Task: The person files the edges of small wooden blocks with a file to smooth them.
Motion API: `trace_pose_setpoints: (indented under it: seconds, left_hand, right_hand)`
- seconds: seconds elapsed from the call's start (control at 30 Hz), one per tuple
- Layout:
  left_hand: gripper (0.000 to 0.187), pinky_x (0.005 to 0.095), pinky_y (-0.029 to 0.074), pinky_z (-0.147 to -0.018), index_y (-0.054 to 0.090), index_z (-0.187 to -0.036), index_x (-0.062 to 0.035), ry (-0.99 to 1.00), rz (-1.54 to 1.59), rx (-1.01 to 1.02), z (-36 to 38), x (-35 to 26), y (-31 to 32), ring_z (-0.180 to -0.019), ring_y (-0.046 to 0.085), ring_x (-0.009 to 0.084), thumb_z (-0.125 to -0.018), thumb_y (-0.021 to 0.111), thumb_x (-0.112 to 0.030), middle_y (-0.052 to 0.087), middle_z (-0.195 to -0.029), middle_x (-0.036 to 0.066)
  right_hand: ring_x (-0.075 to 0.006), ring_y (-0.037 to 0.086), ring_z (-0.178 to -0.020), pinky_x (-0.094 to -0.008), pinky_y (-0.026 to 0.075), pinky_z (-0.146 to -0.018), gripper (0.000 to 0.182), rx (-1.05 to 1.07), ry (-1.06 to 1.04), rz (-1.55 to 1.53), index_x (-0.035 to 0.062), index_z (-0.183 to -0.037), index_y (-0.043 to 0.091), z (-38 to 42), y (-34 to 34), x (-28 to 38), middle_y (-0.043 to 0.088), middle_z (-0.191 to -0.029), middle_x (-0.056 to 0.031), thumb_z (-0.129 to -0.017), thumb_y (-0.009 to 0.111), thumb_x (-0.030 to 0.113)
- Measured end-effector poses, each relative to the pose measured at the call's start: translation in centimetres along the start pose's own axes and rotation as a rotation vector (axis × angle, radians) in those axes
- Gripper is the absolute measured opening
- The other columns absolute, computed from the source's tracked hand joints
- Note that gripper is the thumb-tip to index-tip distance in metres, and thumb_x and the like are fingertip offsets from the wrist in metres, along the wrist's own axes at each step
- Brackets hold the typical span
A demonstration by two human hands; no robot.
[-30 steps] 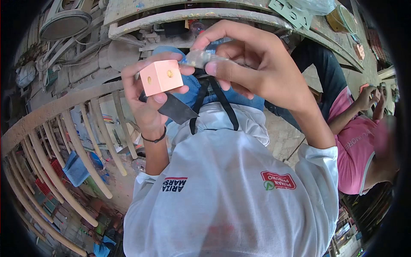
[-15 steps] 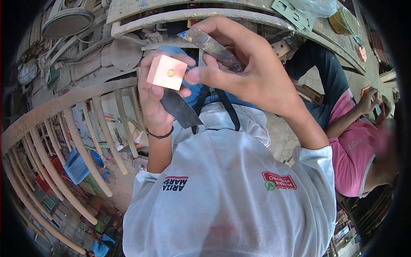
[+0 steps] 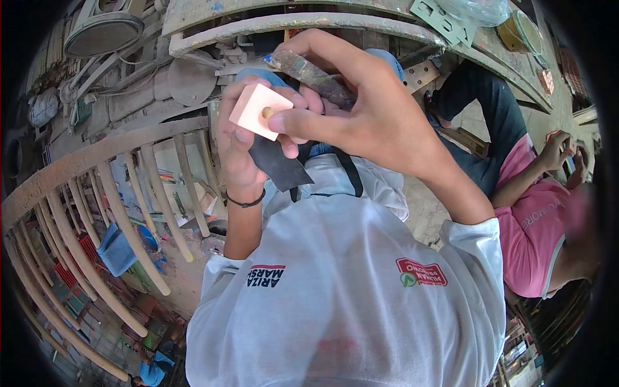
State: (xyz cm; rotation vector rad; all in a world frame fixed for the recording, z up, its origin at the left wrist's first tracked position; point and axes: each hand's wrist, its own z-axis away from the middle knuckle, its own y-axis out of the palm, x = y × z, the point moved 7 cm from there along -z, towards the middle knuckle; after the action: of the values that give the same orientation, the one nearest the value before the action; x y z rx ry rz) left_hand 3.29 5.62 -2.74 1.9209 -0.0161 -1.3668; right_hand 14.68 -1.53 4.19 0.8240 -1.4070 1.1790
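Note:
My left hand (image 3: 235,145), with a dark band at the wrist, grips a small pale wooden block (image 3: 255,111) between thumb and fingers. A round yellowish-brown spot shows on the block's upper face. Below the block hangs a dark, bent sheet (image 3: 282,166) that looks like sandpaper, also held in my left hand. My right hand (image 3: 361,109) is closed around a flat, paint-stained strip (image 3: 313,77) with blue at its tip. Its thumb presses on the block beside the round spot. Behind the block, some of the left fingers are hidden.
A curved wooden railing with slats (image 3: 103,151) stands on the left. Ahead is a worn wooden bench (image 3: 309,27) with a green stencil-like plate (image 3: 442,22) and a tin (image 3: 519,32). On the right sits a person in a pink shirt (image 3: 535,226), hands around a small object.
My right thumb has moved left and down onto the block's face beside the spot. The block has tilted and shifted slightly right, and the dark sheet has swung right with it.

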Motion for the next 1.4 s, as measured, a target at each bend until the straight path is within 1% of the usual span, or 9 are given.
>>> trace_pose_setpoints:
  seconds: [0.1,0.17,0.23,0.3,0.5,0.6,0.7,0.87,1.4]
  left_hand:
    - [0.061,0.0237,0.054,-0.047,0.039,-0.119,0.0013,-0.016,-0.006,0.011,0.1,0.1,-0.1,-0.064,0.065,0.0222,-0.085,0.061,-0.045,0.058,-0.097,0.029]
    - [0.062,0.0244,0.054,-0.046,0.039,-0.119,0.0015,-0.027,-0.015,-0.008,0.0,0.0,-0.1,-0.064,0.065,0.0228,-0.085,0.061,-0.045,0.059,-0.096,0.029]
    - [0.062,0.0249,0.053,-0.045,0.039,-0.118,0.0025,-0.018,-0.053,-0.003,0.0,-0.2,0.1,-0.063,0.065,0.0231,-0.085,0.061,-0.045,0.059,-0.095,0.029]
    - [0.062,0.0249,0.053,-0.045,0.039,-0.117,0.0034,-0.008,-0.034,-0.008,0.1,0.0,0.0,-0.063,0.065,0.0233,-0.086,0.061,-0.045,0.059,-0.095,0.030]
    - [0.062,0.0247,0.052,-0.044,0.039,-0.115,0.0060,0.000,-0.077,-0.013,-0.1,-0.4,0.2,-0.062,0.065,0.0238,-0.086,0.061,-0.044,0.059,-0.093,0.030]
    - [0.062,0.0248,0.052,-0.044,0.039,-0.114,0.0066,0.000,-0.097,-0.012,-0.1,-0.6,0.3,-0.061,0.065,0.0241,-0.086,0.060,-0.045,0.059,-0.093,0.030]
    - [0.061,0.0255,0.052,-0.044,0.039,-0.113,0.0073,0.004,-0.101,-0.012,-0.1,-0.9,0.6,-0.060,0.065,0.0251,-0.086,0.060,-0.044,0.059,-0.093,0.030]
    - [0.056,0.0277,0.052,-0.043,0.041,-0.111,0.0086,0.030,-0.146,-0.037,0.0,-1.7,1.1,-0.057,0.064,0.0269,-0.086,0.061,-0.037,0.060,-0.090,0.030]
    - [0.047,0.0297,0.051,-0.044,0.046,-0.110,0.0099,0.105,-0.216,-0.129,0.3,-2.6,0.7,-0.054,0.063,0.0258,-0.083,0.065,-0.023,0.062,-0.085,0.027]
  right_hand:
    - [-0.0081,0.052,-0.088,-0.0230,0.043,-0.080,0.039,-0.025,-0.036,0.030,0.0006,-0.107,0.056,-0.6,0.1,-1.0,0.058,-0.093,-0.0029,-0.075,0.073,0.017]
    - [-0.0184,0.058,-0.062,-0.0320,0.047,-0.058,0.037,-0.303,-0.234,-0.157,0.0010,-0.104,0.058,-1.1,-1.1,-2.0,0.061,-0.073,-0.0118,-0.075,0.070,0.021]
    - [-0.0177,0.056,-0.060,-0.0311,0.046,-0.057,0.034,-0.283,-0.258,-0.101,0.0005,-0.104,0.058,-0.6,-1.6,-0.6,0.061,-0.073,-0.0113,-0.077,0.068,0.019]
    - [-0.0073,0.053,-0.088,-0.0231,0.044,-0.080,0.026,0.002,-0.006,0.054,0.0006,-0.109,0.056,0.1,0.0,0.0,0.060,-0.098,-0.0032,-0.084,0.060,0.007]
    - [-0.0178,0.060,-0.061,-0.0302,0.047,-0.057,0.028,-0.300,-0.265,-0.087,-0.0006,-0.107,0.058,-0.1,-1.5,-1.3,0.061,-0.075,-0.0139,-0.082,0.059,0.010]
    - [-0.0033,0.050,-0.065,-0.0190,0.039,-0.054,0.023,-0.146,-0.072,-0.063,0.0014,-0.111,0.058,0.4,-1.0,-1.5,0.057,-0.078,-0.0004,-0.091,0.052,0.009]
    - [-0.0023,0.047,-0.057,-0.0183,0.034,-0.047,0.024,-0.108,-0.167,-0.078,0.0013,-0.113,0.058,0.8,-1.1,-0.5,0.055,-0.070,0.0000,-0.090,0.053,0.007]
    - [-0.0109,0.061,-0.064,-0.0231,0.048,-0.054,0.025,-0.132,-0.453,0.223,0.0023,-0.105,0.066,2.0,-1.8,1.5,0.067,-0.079,-0.0073,-0.081,0.058,-0.003]
    - [-0.0210,0.058,-0.059,-0.0309,0.045,-0.053,0.046,-0.015,-0.516,0.563,0.0083,-0.110,0.066,2.2,-1.1,3.2,0.059,-0.068,-0.0083,-0.066,0.066,-0.004]
